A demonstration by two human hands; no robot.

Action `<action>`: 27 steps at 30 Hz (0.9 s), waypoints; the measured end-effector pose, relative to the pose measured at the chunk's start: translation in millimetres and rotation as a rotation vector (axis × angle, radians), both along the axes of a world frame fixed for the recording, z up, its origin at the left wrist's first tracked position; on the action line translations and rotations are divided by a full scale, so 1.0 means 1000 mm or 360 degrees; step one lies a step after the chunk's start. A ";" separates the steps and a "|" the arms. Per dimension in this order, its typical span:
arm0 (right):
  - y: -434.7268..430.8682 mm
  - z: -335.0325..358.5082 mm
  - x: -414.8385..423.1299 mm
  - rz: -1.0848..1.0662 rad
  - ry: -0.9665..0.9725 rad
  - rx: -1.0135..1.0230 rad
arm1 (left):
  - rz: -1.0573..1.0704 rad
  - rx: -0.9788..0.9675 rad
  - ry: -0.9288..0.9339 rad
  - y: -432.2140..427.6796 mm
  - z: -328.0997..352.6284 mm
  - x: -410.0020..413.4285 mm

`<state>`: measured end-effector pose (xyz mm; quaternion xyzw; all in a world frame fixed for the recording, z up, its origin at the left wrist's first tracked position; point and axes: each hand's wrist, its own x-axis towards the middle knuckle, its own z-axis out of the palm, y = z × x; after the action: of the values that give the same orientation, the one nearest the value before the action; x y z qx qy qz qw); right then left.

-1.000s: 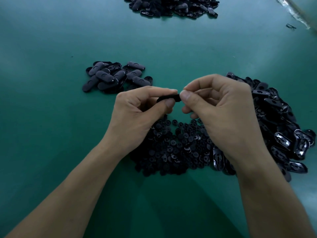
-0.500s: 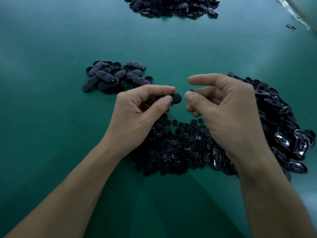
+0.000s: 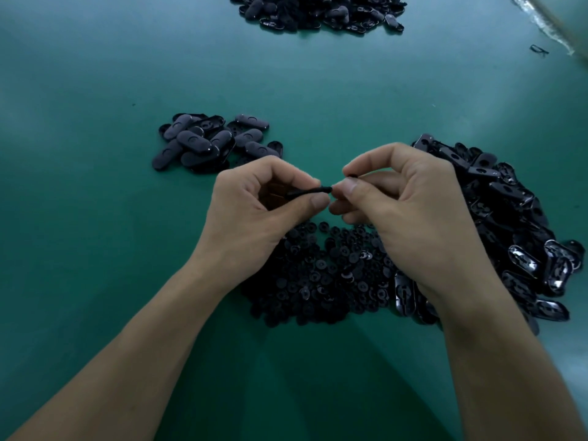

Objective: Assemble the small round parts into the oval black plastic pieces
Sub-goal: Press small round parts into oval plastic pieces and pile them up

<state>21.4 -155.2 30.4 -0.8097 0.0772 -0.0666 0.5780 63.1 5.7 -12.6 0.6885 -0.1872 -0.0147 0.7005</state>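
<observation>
My left hand [image 3: 254,214] pinches an oval black plastic piece [image 3: 310,192] edge-on between thumb and forefinger above the table. My right hand [image 3: 410,211] has its fingers curled, and its thumb and forefinger pinch a small round part [image 3: 352,176], barely visible at the fingertips. The fingertips of both hands almost meet. Below the hands lies a heap of small round parts [image 3: 318,275]. A heap of empty oval pieces [image 3: 509,224] lies to the right, partly hidden by my right hand.
A small group of oval pieces [image 3: 210,141] lies on the green table [image 3: 95,218] beyond my left hand. Another pile of black pieces [image 3: 321,11] lies at the far edge. A crumpled clear plastic strip [image 3: 547,20] runs along the top right corner.
The hands drew apart half a second ago, then came back together. The oval piece in my left hand has turned edge-on, and my right forefinger has curled down toward the thumb.
</observation>
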 end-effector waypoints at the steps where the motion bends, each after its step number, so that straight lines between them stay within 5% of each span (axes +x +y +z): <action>1: 0.000 0.000 0.000 0.0017 0.0002 -0.0008 | 0.0013 0.0000 -0.0013 0.000 0.000 0.000; 16: -0.004 0.000 0.000 0.0019 -0.0103 -0.0208 | 0.0067 0.0155 -0.0121 0.000 -0.002 0.004; 27: -0.005 0.001 0.000 0.0023 -0.0105 -0.0174 | 0.0066 -0.0026 -0.0029 -0.001 0.000 0.000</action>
<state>21.2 -159.7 31.9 -0.8379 0.0485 -0.0934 0.5356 63.4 5.0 -12.9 0.6867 -0.1794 0.0078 0.7044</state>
